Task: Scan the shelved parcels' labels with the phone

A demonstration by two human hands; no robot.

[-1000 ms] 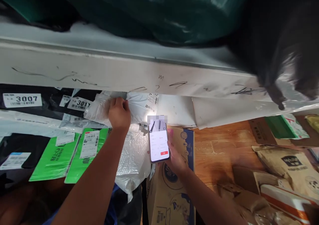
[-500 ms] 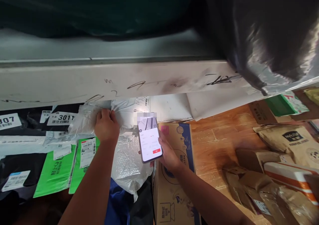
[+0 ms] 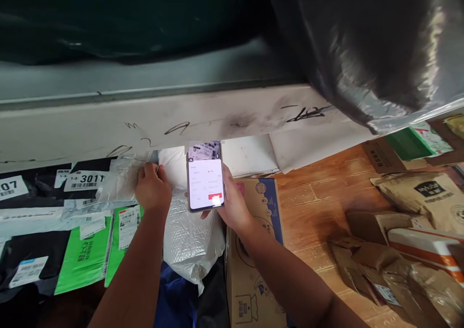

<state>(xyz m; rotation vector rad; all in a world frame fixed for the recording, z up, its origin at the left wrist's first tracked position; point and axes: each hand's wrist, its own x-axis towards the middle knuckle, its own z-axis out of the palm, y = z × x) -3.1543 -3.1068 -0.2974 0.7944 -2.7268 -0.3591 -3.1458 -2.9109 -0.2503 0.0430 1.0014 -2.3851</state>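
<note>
I'm holding the smartphone mid-frame by its edges, likely rigid and slick, in my right hand; left of centre, my left hand is touching a soft-looking plastic mailer, pinch unclear.

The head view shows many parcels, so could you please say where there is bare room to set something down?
The widest bare patch is the wooden floor between the blue-edged carton and the brown packages. A smaller white surface shows right of the phone. Crowded: around the left hand, with green parcels and black parcels.
</note>
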